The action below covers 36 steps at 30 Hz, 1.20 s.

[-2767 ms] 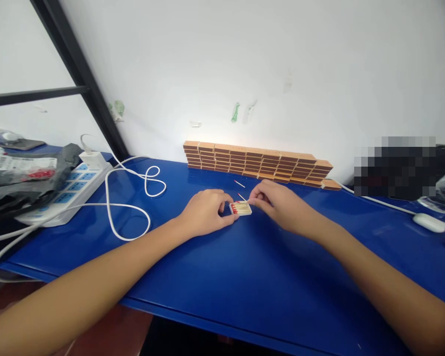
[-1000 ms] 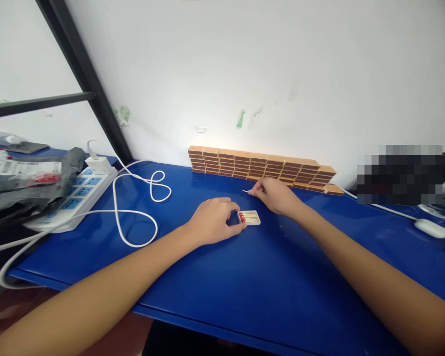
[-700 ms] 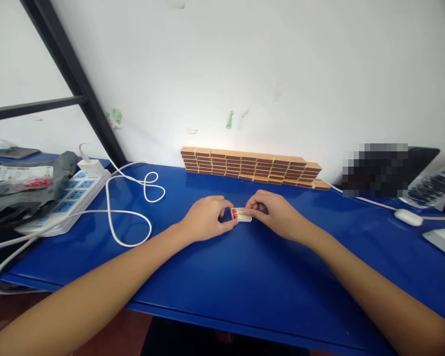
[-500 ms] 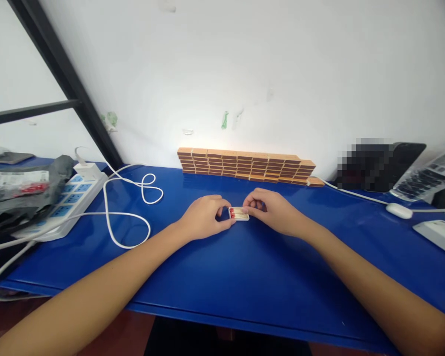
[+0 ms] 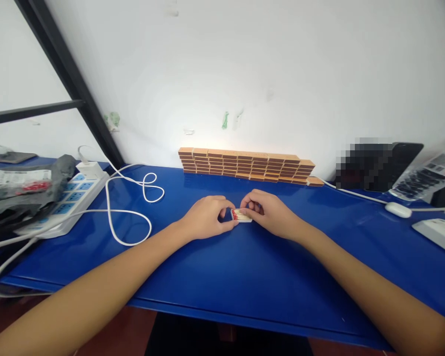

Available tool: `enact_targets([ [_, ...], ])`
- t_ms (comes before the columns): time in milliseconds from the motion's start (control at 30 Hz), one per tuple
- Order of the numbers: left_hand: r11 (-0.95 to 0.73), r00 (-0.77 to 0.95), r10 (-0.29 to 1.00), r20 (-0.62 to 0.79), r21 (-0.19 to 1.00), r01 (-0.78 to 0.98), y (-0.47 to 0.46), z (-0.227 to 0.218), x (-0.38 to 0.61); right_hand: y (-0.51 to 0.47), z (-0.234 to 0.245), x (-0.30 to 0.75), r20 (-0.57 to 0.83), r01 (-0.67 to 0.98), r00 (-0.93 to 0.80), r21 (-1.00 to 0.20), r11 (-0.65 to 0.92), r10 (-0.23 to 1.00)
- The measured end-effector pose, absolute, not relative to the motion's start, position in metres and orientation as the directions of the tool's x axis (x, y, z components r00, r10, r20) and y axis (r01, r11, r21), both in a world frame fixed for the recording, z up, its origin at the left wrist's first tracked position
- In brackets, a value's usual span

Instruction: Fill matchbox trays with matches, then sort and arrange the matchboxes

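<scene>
A small white matchbox tray (image 5: pixel 246 221) lies on the blue table in front of me. Red-headed matches (image 5: pixel 239 215) fill it, their heads toward the left. My left hand (image 5: pixel 207 217) has its thumb and forefinger curved round the left end of the tray, the thumb at the near corner. Over the right end, my right hand (image 5: pixel 265 210) is closed, thumb and fingertips on the pale match sticks. Whether a single match is pinched there is hidden by the fingers. Behind stands a stacked row of matchboxes (image 5: pixel 244 163) against the wall.
On the left are a white power strip (image 5: pixel 79 200), a looped white cable (image 5: pixel 150 225) and a grey plastic parcel (image 5: pixel 55 180). To the right, a dark phone-like object (image 5: pixel 404 163), a clear plastic package (image 5: pixel 422 180) and another white strip (image 5: pixel 435 232) sit on the blue table (image 5: pixel 237 277).
The tray sits slightly farther right between my hands. My right thumb and fingers have shifted a little left over the match sticks. The view has moved slightly.
</scene>
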<state>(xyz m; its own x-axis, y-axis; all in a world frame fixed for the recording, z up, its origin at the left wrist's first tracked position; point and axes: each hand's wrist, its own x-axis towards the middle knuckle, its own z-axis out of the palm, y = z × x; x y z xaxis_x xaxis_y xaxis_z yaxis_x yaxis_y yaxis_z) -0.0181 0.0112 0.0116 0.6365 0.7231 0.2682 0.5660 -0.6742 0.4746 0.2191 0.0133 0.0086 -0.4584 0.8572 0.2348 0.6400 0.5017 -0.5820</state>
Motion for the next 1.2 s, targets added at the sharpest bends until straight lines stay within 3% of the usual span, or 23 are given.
enact_targets([
  [833,-0.672,0.613,0.726,0.311,0.511,0.536,0.014,0.008,-0.021,0.013,0.003,0.228,0.285,0.578,-0.536,-0.562,0.592,0.795],
  [967,-0.683,0.619,0.718,0.318,0.495,0.537,0.013,0.009,-0.021,0.014,0.022,0.231,0.291,0.601,-0.540,-0.524,0.604,0.790],
  [1067,-0.684,0.624,0.718,0.309,0.481,0.549,0.013,0.009,-0.021,-0.021,0.042,0.240,0.344,0.659,-0.438,-0.506,0.557,0.831],
  [1133,-0.679,0.628,0.721,0.293,0.478,0.558,0.012,0.009,-0.021,-0.067,0.045,0.251,0.231,0.679,-0.343,-0.609,0.410,0.910],
  [1200,-0.669,0.628,0.728,0.275,0.485,0.563,0.012,0.008,-0.021,-0.123,0.035,0.263,-0.023,0.651,-0.381,-0.717,0.251,0.924],
])
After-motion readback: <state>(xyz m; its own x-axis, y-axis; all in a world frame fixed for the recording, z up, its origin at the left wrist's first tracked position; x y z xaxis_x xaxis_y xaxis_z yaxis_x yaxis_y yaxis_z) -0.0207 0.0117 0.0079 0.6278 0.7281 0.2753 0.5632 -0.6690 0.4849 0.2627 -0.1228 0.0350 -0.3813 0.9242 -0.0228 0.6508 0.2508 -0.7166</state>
